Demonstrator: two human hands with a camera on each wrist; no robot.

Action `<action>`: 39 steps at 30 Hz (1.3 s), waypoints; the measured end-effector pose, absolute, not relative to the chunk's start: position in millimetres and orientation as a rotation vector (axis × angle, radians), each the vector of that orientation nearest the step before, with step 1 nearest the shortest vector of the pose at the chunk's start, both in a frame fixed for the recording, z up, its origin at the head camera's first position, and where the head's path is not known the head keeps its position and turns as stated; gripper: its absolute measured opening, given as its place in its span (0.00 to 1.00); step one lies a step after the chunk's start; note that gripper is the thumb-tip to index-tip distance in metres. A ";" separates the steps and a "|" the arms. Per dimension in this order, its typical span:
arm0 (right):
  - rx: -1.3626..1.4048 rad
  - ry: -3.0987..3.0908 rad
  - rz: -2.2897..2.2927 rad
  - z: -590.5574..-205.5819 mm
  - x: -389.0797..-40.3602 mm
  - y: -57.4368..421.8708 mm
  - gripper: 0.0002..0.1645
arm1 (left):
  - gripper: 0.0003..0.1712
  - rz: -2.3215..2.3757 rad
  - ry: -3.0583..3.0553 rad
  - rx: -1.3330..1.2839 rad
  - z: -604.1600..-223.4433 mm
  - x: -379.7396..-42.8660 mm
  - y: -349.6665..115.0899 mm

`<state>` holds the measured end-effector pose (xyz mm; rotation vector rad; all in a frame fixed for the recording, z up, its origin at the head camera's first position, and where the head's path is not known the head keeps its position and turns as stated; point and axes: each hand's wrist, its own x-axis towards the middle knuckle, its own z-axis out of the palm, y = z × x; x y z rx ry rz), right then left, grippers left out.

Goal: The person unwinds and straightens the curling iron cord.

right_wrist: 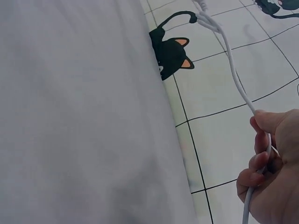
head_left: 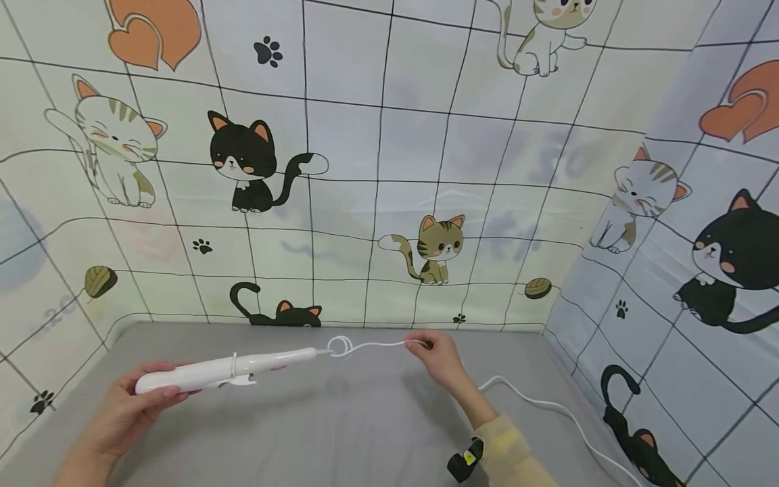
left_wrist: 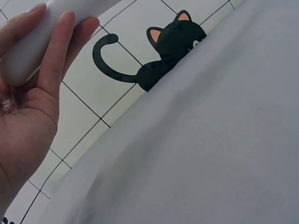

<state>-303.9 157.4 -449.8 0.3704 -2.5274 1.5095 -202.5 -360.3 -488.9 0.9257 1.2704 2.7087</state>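
A white corded curling iron [head_left: 274,361] is held up, nearly level, over the grey surface in the head view. My left hand [head_left: 136,406] grips its thick rounded end, thumb in front and fingers behind. In the left wrist view, the fingers of that hand [left_wrist: 32,116] lie along the white body [left_wrist: 28,56]. A ring and a small lever sit midway along the iron. From its narrow end runs a white cord [head_left: 377,344] with a small loop near the iron. My right hand [head_left: 441,365] pinches this cord; the right wrist view shows the cord [right_wrist: 236,74] passing through the curled fingers.
Grey cloth [head_left: 341,433] covers the surface below. Behind and at the right stand cat-print walls [head_left: 347,216] with a grid pattern. More white cord [head_left: 548,404] trails off to the lower right. A black device [head_left: 465,460] sits by the right sleeve [head_left: 511,453].
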 end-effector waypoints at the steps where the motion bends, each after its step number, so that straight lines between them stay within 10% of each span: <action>1: 0.367 -2.534 1.488 -450.3 -304.2 157.5 0.05 | 0.35 2.713 1.297 0.902 -489.9 -202.1 -360.5; 39: 0.473 -2.604 1.429 -452.5 -307.3 180.7 0.07 | 0.36 2.792 1.036 0.928 -496.7 -196.8 -375.7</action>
